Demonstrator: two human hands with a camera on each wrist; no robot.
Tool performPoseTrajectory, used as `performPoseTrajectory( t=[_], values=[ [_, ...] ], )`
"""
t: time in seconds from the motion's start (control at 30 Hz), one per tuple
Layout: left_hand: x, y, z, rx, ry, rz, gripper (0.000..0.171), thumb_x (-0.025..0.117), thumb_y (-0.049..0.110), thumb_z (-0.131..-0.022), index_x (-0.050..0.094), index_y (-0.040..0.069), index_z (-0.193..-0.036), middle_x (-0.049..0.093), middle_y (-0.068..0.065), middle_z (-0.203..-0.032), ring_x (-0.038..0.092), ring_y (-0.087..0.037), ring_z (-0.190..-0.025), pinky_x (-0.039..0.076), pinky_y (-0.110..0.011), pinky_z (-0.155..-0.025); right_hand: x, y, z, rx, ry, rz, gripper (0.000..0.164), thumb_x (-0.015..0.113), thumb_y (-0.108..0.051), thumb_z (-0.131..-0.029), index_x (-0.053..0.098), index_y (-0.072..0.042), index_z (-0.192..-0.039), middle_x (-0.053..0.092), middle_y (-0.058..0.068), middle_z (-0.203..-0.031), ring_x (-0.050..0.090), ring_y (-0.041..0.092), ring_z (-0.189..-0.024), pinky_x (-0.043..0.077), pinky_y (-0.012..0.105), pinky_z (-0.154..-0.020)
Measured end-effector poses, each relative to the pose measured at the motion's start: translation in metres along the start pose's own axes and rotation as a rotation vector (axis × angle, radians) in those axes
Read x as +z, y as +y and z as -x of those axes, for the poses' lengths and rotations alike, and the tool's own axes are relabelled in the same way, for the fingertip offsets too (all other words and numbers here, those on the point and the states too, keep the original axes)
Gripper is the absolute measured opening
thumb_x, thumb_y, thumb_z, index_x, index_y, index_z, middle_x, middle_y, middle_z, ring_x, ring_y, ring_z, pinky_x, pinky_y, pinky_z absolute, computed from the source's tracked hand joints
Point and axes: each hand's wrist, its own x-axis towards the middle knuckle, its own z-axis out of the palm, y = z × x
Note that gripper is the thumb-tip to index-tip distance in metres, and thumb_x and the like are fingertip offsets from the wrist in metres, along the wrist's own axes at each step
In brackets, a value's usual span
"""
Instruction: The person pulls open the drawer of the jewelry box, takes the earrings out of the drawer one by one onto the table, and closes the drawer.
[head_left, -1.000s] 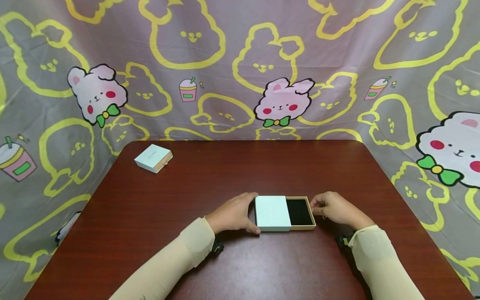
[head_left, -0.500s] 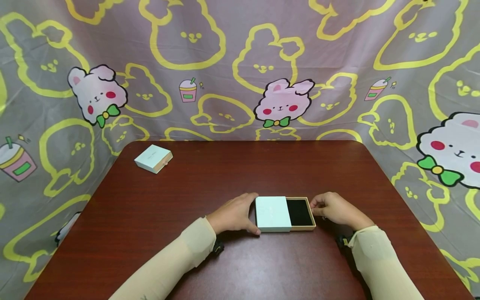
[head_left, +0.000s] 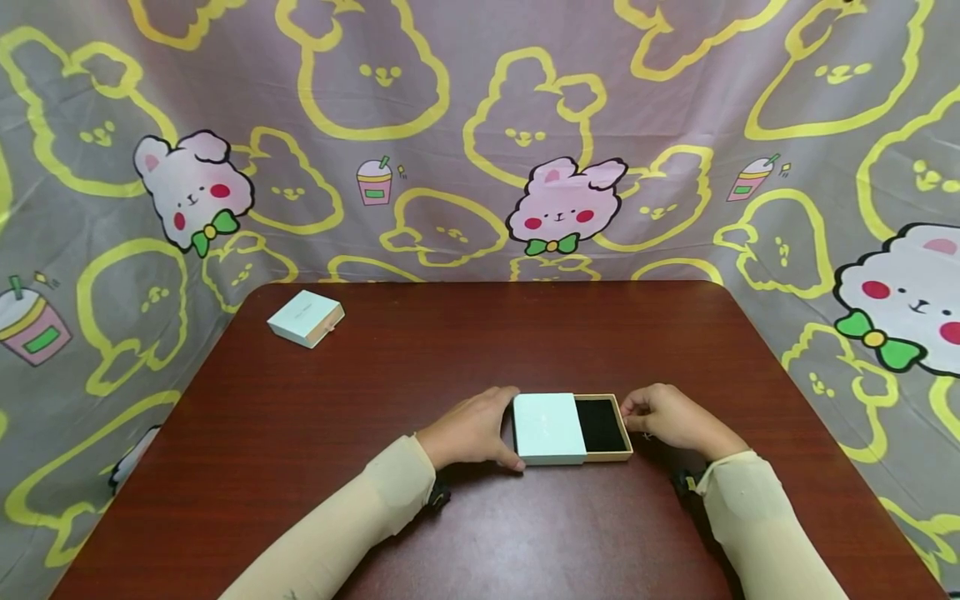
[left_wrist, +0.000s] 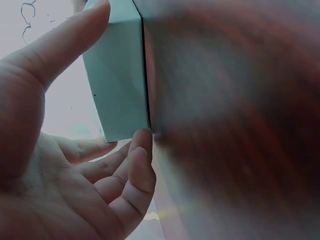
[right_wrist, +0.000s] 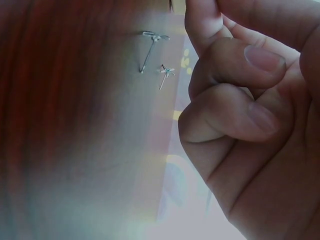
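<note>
A pale mint jewelry box (head_left: 550, 427) lies flat on the table, its kraft-coloured drawer (head_left: 609, 456) partly out on the right with a black lining (head_left: 600, 425) showing. My left hand (head_left: 471, 429) grips the sleeve's left end, thumb on the near side and fingers on the far side; the left wrist view shows this box end (left_wrist: 117, 75) too. At the drawer's outer end my right hand (head_left: 671, 419) pinches with thumb and forefinger; the exact pinch point is hidden. Two small silver stud earrings, a nearer one (right_wrist: 152, 47) and a farther one (right_wrist: 166, 74), lie beside the right hand.
A second, shut mint box (head_left: 306, 318) with a small pull tab sits at the table's far left corner. The dark red-brown wooden table (head_left: 465, 333) ends at a patterned cloth backdrop (head_left: 450, 167) behind and on both sides.
My left hand and the box's sleeve have shifted very slightly to the right, so a little less of the drawer shows. The right hand stays in place.
</note>
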Motion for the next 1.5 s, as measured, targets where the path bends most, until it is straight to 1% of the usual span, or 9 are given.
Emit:
performPoseTrajectory(
  t=[0.23,0.4,0.67,0.87,1.0,1.2,1.5],
  values=[
    [0.000,0.002,0.000,0.019,0.015,-0.008,0.107,0.090,0.051,-0.060,0.040,0.007,-0.144,0.052,-0.008,-0.135,0.051,-0.021,-0.121,0.041,-0.037,-0.099,0.000,0.000,0.000,0.008,-0.001,-0.003,0.010,0.069,-0.002,-0.084,0.068,-0.011,-0.083,0.060,-0.007,-0.069,0.050,0.009,-0.061,0.043,0.027,-0.055],
    [0.000,0.003,-0.001,0.023,0.015,-0.008,0.106,0.090,0.050,-0.061,0.041,0.006,-0.144,0.052,-0.008,-0.136,0.050,-0.021,-0.122,0.041,-0.038,-0.098,0.000,-0.001,0.000,0.015,-0.003,-0.011,0.009,0.069,-0.001,-0.084,0.068,-0.011,-0.083,0.060,-0.007,-0.069,0.050,0.009,-0.062,0.043,0.027,-0.055],
    [0.001,0.005,-0.002,0.018,0.007,-0.011,0.107,0.089,0.051,-0.061,0.040,0.006,-0.145,0.051,-0.009,-0.137,0.050,-0.022,-0.123,0.041,-0.039,-0.098,-0.001,0.000,0.000,0.005,-0.004,-0.013,0.009,0.069,-0.001,-0.084,0.068,-0.010,-0.083,0.060,-0.007,-0.070,0.051,0.008,-0.062,0.043,0.026,-0.056],
    [0.001,0.006,-0.004,0.027,0.012,-0.008,0.107,0.089,0.051,-0.061,0.040,0.005,-0.145,0.050,-0.009,-0.137,0.049,-0.021,-0.123,0.041,-0.038,-0.098,-0.002,-0.001,0.001,0.002,0.002,-0.001,0.011,0.069,0.000,-0.084,0.067,-0.011,-0.083,0.059,-0.007,-0.070,0.050,0.008,-0.063,0.043,0.027,-0.056],
    [0.002,0.007,-0.005,0.020,0.002,-0.006,0.107,0.089,0.051,-0.061,0.040,0.006,-0.145,0.051,-0.008,-0.136,0.050,-0.021,-0.122,0.042,-0.038,-0.098,-0.002,-0.002,0.001,0.003,-0.002,0.001,0.011,0.068,0.000,-0.085,0.067,-0.011,-0.082,0.059,-0.007,-0.070,0.050,0.008,-0.063,0.043,0.027,-0.056],
    [0.003,0.008,-0.007,0.031,0.011,-0.019,0.105,0.089,0.053,-0.061,0.042,0.006,-0.143,0.053,-0.007,-0.132,0.051,-0.018,-0.119,0.043,-0.037,-0.096,-0.003,-0.001,0.000,-0.007,0.008,0.015,0.010,0.069,-0.001,-0.084,0.067,-0.010,-0.082,0.059,-0.008,-0.069,0.050,0.007,-0.062,0.043,0.026,-0.056],
    [0.002,0.012,-0.007,0.032,0.009,-0.028,0.105,0.088,0.053,-0.062,0.042,0.006,-0.143,0.053,-0.007,-0.131,0.052,-0.018,-0.118,0.044,-0.036,-0.095,-0.003,0.001,0.000,-0.019,0.003,0.008,0.008,0.069,-0.002,-0.084,0.068,-0.010,-0.082,0.060,-0.009,-0.070,0.051,0.007,-0.063,0.043,0.026,-0.057]
  ],
)
